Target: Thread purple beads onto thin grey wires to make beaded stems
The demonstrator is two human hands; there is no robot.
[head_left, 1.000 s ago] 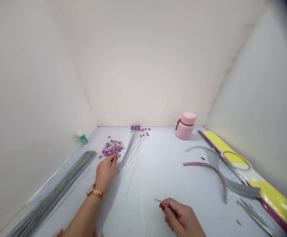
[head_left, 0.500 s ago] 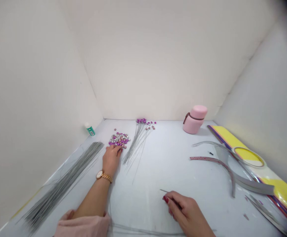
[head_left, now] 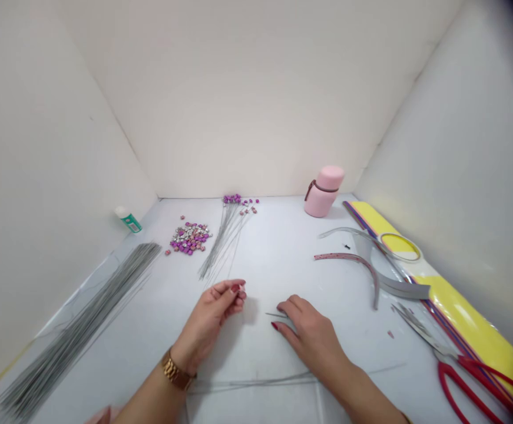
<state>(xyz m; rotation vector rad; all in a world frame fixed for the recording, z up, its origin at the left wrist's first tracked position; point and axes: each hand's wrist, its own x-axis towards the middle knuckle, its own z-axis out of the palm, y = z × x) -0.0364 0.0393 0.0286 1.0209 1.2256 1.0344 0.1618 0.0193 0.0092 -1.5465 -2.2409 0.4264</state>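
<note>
Pinched between thumb and fingers of my left hand (head_left: 216, 306) is a small pinkish star (head_left: 242, 290). My right hand (head_left: 307, 330) holds a thin grey wire (head_left: 275, 315), its tip pointing left toward my left hand; the two hands are apart. A pile of purple, silver and pink stars (head_left: 189, 238) lies at the left back. Right of it, a fan of wires (head_left: 223, 238) has purple stars (head_left: 232, 199) at its top ends. A few loose wires (head_left: 256, 383) lie across the front, partly beneath my right arm.
A thick wire bundle (head_left: 83, 324) lies at the left, near a green-and-white tube (head_left: 129, 220). At the back stands a pink bottle (head_left: 322, 197). On the right are curved strips (head_left: 404, 288), a tape roll (head_left: 400, 247), yellow sheets (head_left: 463, 300) and red-handled scissors (head_left: 444, 351).
My left hand has left the star pile and come back toward my right hand with a star. My right hand still holds the wire. The view has shifted, showing the scissors' handles.
</note>
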